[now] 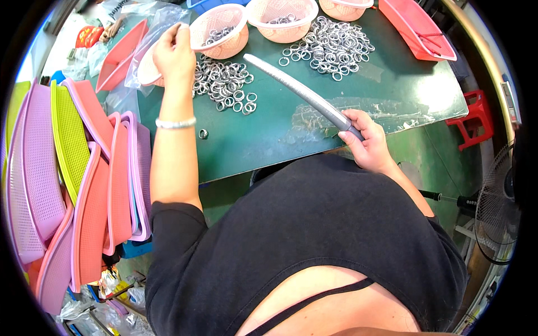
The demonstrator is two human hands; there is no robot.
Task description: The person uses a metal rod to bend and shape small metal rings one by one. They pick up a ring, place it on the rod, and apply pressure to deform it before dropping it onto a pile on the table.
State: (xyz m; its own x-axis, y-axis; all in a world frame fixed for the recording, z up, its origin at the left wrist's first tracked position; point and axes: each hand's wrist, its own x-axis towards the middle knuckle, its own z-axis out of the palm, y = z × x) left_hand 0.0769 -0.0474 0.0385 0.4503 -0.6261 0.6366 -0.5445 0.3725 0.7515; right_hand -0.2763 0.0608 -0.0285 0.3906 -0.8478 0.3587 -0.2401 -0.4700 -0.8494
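Observation:
My right hand is wrapped around the dark handle end of a metal ring mandrel, whose long tapered shaft slants up and left over the table. No ring shows on the shaft. My left hand is raised beside a pink basket holding silver rings, its fingers pinched together. What they hold, if anything, I cannot make out. Below that basket lies a heap of silver rings, partly behind my left wrist. One ring sits apart near my left forearm. A larger ring heap lies farther right.
Two more pink baskets stand at the back of the green table. Red trays flank both sides, a clear plastic bag at left. Stacked colored baskets crowd my left; a fan and red stool are right.

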